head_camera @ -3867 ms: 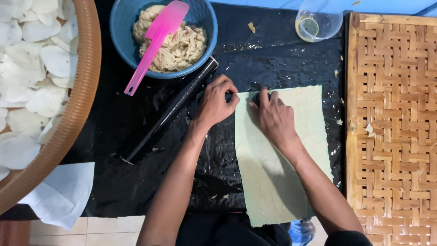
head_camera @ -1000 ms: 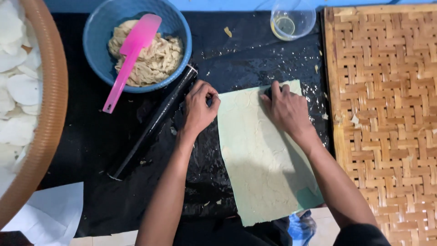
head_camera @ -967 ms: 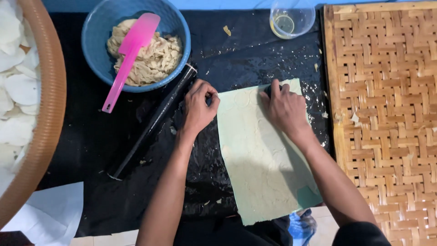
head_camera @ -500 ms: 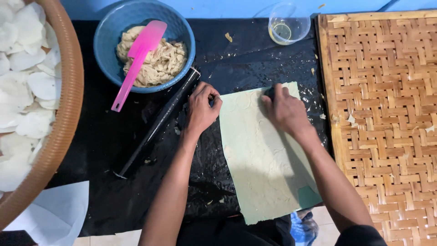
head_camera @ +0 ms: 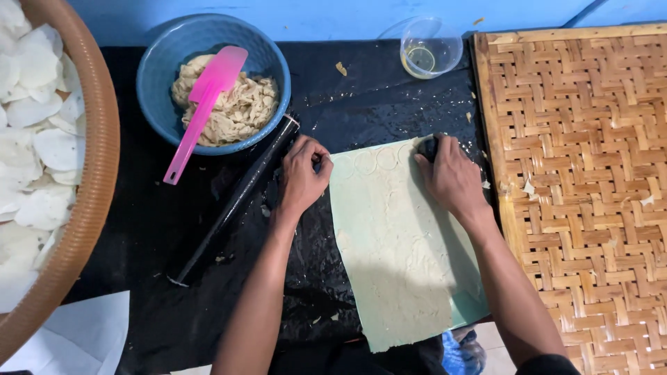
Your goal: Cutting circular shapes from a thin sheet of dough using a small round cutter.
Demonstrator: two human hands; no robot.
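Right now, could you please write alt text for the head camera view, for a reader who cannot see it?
Seen from above, the right hand presses a small dark cutter into a pale green dough sheet on black plastic, while the left hand rests at the sheet's edge. A black rolling pin and a blue bowl of dough lie to the left.

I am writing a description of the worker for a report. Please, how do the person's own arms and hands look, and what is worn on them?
Both arms are bare from the hands up to the lower picture edge. The left hand and the right hand wear no gloves, and no ring, watch or bracelet shows. A bit of dark cloth, perhaps a sleeve edge, shows at the right arm's upper end.
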